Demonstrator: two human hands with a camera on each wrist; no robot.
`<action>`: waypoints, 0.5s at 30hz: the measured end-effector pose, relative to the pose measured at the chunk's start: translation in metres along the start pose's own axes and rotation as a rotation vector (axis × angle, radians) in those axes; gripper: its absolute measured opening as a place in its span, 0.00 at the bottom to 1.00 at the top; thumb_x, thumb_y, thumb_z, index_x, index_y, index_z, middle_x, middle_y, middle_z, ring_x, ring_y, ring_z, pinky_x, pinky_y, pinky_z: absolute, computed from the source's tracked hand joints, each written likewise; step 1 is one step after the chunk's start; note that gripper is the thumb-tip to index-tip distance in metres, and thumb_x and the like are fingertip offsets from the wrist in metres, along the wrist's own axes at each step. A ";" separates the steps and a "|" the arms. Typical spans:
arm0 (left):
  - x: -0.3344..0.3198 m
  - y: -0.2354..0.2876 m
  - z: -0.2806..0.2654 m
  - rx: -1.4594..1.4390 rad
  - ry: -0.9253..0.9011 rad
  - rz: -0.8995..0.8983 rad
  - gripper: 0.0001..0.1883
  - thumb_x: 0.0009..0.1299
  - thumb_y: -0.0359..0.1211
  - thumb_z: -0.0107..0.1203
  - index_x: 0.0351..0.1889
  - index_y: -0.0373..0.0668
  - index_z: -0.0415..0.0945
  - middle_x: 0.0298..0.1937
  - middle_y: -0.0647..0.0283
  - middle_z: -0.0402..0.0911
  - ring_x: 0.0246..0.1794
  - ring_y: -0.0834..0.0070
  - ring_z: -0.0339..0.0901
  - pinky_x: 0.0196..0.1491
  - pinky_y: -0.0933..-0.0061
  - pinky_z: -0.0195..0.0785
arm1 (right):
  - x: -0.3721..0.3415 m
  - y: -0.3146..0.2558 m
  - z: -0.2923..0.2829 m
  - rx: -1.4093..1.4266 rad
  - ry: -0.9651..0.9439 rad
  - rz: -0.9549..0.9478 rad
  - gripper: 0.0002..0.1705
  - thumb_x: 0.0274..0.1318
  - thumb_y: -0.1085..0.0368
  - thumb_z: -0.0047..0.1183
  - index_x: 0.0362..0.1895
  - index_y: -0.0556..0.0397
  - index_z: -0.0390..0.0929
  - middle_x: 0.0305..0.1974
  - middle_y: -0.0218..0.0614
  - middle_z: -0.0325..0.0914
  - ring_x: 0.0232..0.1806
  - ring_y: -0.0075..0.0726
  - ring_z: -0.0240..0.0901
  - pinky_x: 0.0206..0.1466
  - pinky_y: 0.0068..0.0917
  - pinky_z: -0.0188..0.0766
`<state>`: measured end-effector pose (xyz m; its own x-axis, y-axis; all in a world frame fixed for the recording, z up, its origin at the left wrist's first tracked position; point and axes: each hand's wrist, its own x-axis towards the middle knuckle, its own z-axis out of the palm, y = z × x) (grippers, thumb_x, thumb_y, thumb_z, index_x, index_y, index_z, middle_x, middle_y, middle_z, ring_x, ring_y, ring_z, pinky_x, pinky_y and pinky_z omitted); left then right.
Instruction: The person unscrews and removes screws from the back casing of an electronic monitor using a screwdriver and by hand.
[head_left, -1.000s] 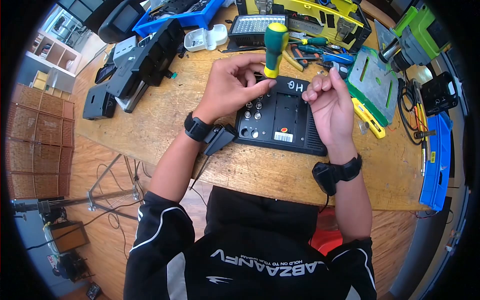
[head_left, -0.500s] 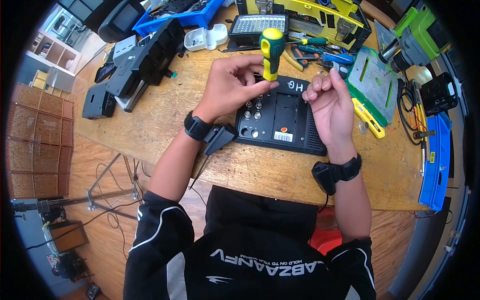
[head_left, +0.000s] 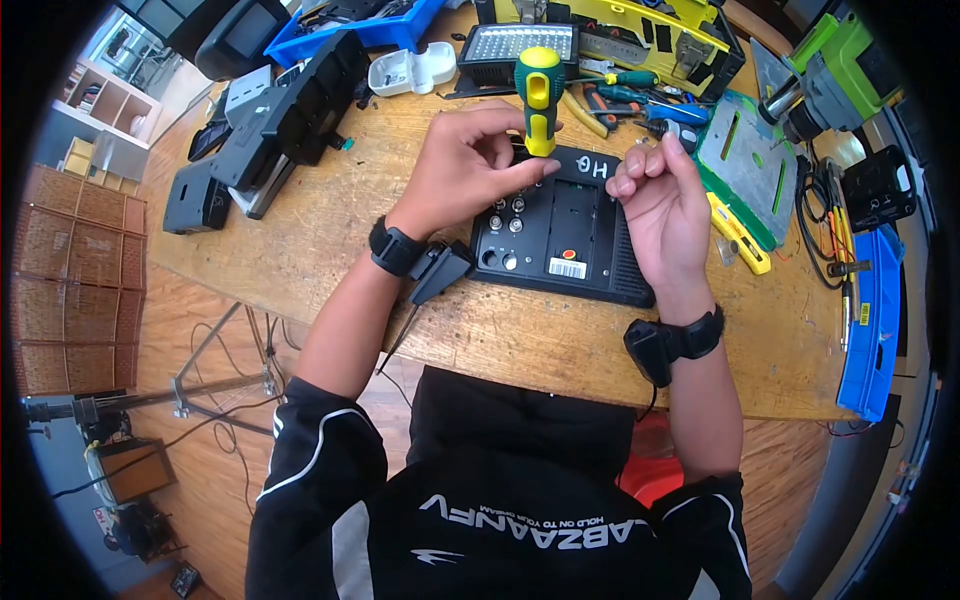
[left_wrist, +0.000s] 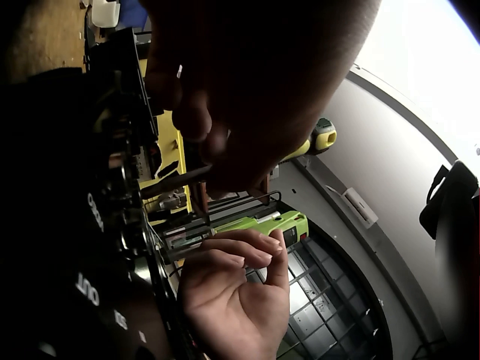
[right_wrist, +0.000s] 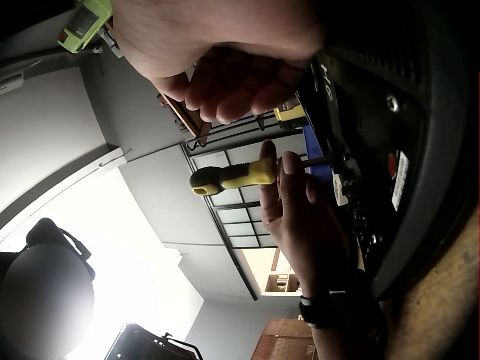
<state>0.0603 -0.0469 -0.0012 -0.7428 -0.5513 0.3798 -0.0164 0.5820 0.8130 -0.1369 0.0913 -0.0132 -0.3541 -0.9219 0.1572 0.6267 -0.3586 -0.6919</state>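
A screwdriver (head_left: pixel 540 95) with a yellow and green handle stands upright over a black device panel (head_left: pixel 620 230) lying on the bench. My left hand (head_left: pixel 460 170) pinches it between thumb and fingers at the lower end of the handle. In the right wrist view the shaft (right_wrist: pixel 315 161) runs from the left hand down to the panel. Several metal round connectors (head_left: pixel 516 225), a barcode label (head_left: pixel 567 270) and handwritten white letters mark the panel. Beside the panel's right edge, my right hand (head_left: pixel 668 225) hovers with loosely curled fingers, holding nothing.
Pliers and screwdrivers (head_left: pixel 625 97) lie beyond the panel, before a yellow toolbox (head_left: pixel 650 40). To the right are a yellow cutter knife (head_left: pixel 738 235), a green-edged metal plate (head_left: pixel 750 170) and a green power tool (head_left: pixel 850 70). Black equipment (head_left: pixel 290 125) occupies the left.
The screwdriver handle has turned between the left fingers and its top has tilted slightly left. The right hand stays nearly in place.
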 end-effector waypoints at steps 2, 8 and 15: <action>0.000 -0.002 0.002 0.047 0.040 0.026 0.25 0.62 0.26 0.73 0.58 0.35 0.82 0.31 0.75 0.82 0.23 0.94 0.68 0.27 0.87 0.58 | 0.000 -0.001 0.001 0.002 -0.001 -0.002 0.21 0.75 0.53 0.50 0.29 0.52 0.75 0.32 0.38 0.76 0.32 0.32 0.74 0.41 0.30 0.74; 0.000 0.001 0.005 -0.150 0.066 -0.029 0.26 0.62 0.24 0.73 0.60 0.33 0.80 0.41 0.67 0.88 0.25 0.93 0.72 0.29 0.88 0.64 | 0.000 0.000 0.000 -0.014 -0.001 -0.004 0.21 0.75 0.53 0.50 0.29 0.52 0.75 0.32 0.38 0.76 0.32 0.32 0.73 0.41 0.30 0.74; 0.000 -0.002 0.003 -0.181 0.040 -0.037 0.26 0.64 0.23 0.70 0.62 0.32 0.78 0.46 0.63 0.89 0.26 0.93 0.74 0.31 0.89 0.67 | 0.000 0.000 0.000 -0.016 -0.003 -0.006 0.21 0.75 0.53 0.50 0.28 0.52 0.75 0.32 0.38 0.76 0.32 0.32 0.74 0.41 0.30 0.74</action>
<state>0.0581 -0.0460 -0.0040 -0.7164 -0.5958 0.3630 0.0809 0.4458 0.8915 -0.1369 0.0915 -0.0133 -0.3560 -0.9201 0.1634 0.6136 -0.3621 -0.7017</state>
